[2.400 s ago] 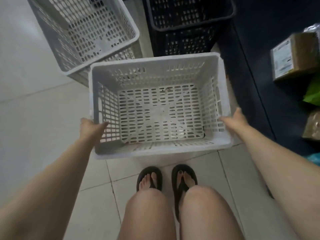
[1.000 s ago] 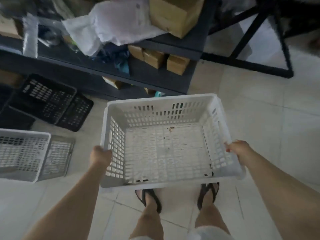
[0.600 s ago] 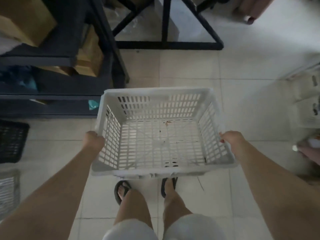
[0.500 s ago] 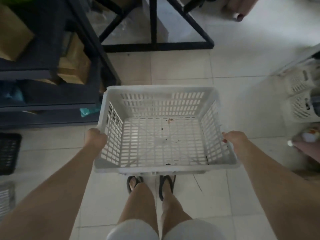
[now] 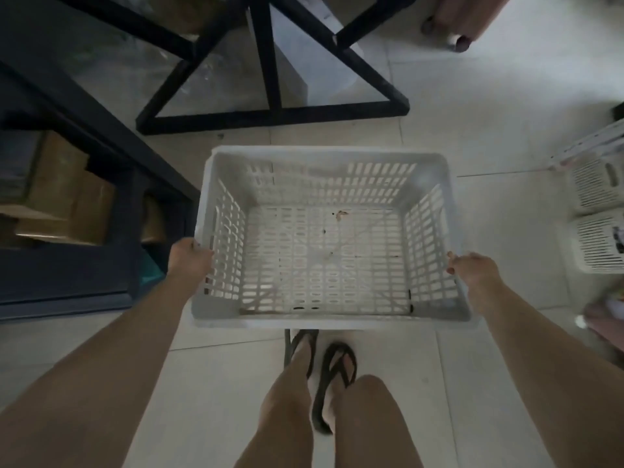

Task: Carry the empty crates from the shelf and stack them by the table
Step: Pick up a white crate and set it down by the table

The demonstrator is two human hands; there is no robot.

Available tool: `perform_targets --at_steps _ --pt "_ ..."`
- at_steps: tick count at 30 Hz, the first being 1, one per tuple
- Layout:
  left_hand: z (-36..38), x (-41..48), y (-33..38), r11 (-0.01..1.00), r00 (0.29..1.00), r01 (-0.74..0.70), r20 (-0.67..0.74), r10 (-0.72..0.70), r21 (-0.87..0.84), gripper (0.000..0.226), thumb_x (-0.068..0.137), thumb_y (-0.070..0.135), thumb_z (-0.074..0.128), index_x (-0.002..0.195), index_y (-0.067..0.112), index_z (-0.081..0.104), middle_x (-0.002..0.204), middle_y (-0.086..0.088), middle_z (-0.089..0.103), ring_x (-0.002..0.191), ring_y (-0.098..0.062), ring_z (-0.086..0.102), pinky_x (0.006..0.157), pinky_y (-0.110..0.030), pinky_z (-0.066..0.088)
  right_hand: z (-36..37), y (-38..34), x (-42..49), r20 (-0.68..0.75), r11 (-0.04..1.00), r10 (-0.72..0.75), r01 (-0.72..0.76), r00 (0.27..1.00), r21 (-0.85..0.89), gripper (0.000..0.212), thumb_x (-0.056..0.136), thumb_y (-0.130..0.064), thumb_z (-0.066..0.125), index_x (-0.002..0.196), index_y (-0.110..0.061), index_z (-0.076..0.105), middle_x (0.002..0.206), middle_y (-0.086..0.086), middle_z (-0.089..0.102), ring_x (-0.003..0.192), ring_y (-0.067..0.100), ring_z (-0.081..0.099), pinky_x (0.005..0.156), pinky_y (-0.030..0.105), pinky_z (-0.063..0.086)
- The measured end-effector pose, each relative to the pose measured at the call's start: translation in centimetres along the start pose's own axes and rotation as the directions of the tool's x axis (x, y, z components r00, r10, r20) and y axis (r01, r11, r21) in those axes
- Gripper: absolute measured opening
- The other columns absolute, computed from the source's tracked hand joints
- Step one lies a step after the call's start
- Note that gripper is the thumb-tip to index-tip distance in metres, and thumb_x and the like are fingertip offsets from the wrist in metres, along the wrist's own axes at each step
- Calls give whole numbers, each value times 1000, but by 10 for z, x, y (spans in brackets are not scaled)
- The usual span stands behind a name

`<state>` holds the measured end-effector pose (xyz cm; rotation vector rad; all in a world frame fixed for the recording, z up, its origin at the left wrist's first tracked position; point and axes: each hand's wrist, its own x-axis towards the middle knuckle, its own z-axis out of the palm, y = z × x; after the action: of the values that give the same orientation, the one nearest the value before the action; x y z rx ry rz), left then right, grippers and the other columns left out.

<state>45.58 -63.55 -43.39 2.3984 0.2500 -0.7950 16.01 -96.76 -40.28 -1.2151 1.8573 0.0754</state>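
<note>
I carry an empty white slotted crate (image 5: pixel 324 258) in front of me, level, above the tiled floor. My left hand (image 5: pixel 189 258) grips its left rim and my right hand (image 5: pixel 472 266) grips its right rim. Only a few dark specks lie on its perforated bottom. At the right edge of the view stand white crates (image 5: pixel 601 217), one on top of another. Straight ahead is the black frame of a table (image 5: pixel 270 113).
A dark shelf unit (image 5: pixel 84 157) with cardboard boxes (image 5: pixel 67 204) stands to my left. A brown rolled object (image 5: pixel 462 18) lies at the top right. Something pinkish shows at the right edge (image 5: pixel 604 315). My feet in black flip-flops (image 5: pixel 334 373) are below the crate.
I lifted the crate off the floor by the grey and black crates, turned right past the shelf, and now face the table frame. The white crates at the right have come into view.
</note>
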Motion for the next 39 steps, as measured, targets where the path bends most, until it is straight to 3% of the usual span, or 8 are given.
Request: perform_targets --at_steps 4,8,14,18,25,30,35,39 --pt "39 76 12 1000 1000 12 -5 -12 -11 19 86 4 57 73 18 52 80 -7 58 66 -19 55 54 -28 46 60 -26 68 -4 996 -58 58 998 68 43 89 -13 63 129 1 54 92 8 60 85 23 57 78 27 33" --pt "95 159 5 999 1000 1 -19 -1 -43 9 85 4 58 92 8 58 81 -8 58 74 -25 56 72 -39 51 134 -35 165 25 990 -124 122 992 73 33 83 3 63 116 2 64 38 -14 58 51 5 61 57 18 40" --pt "186 270 -23 999 998 -49 -40 48 -4 16 89 6 53 101 -2 60 88 -13 57 86 -29 57 75 -37 49 235 -28 298 16 984 -169 168 985 61 30 87 -9 63 116 -1 63 76 3 69 36 -2 56 78 27 42" --pt "224 285 -47 977 968 -95 -211 135 189 33 90 1 48 122 -3 45 107 -23 57 106 -34 54 87 -27 47 264 -1 322 -122 941 -309 285 943 -181 32 90 -26 56 113 -5 62 90 15 65 70 28 58 65 31 42" --pt "236 220 -63 657 966 -255 154 209 709 94 71 86 20 136 43 -34 154 -13 -31 141 -37 -27 110 -61 -10 257 14 269 150 513 -601 522 785 -681 91 83 -64 50 152 -21 10 155 27 11 141 44 18 107 56 29" --pt "258 189 -93 443 904 -425 391 170 790 101 45 98 -7 135 53 -16 152 -3 -33 137 -36 -34 100 -77 -16 262 59 251 417 220 -438 545 796 -809 105 52 -99 -2 140 -46 -24 147 0 -41 141 38 -24 109 63 1" --pt "256 185 -83 374 883 -464 391 258 803 86 80 79 8 131 29 56 145 -19 37 128 -49 40 82 -84 26 269 68 271 514 6 -390 561 764 -828 111 46 -100 -7 145 -53 7 146 -6 -30 148 30 -5 100 72 -8" --pt "259 204 -67 440 889 -453 360 281 775 91 69 86 -8 144 38 12 156 -16 -5 142 -45 1 96 -82 6 275 27 275 542 -80 -516 593 663 -801 100 60 -96 5 142 -46 31 153 2 5 141 37 29 99 74 7"
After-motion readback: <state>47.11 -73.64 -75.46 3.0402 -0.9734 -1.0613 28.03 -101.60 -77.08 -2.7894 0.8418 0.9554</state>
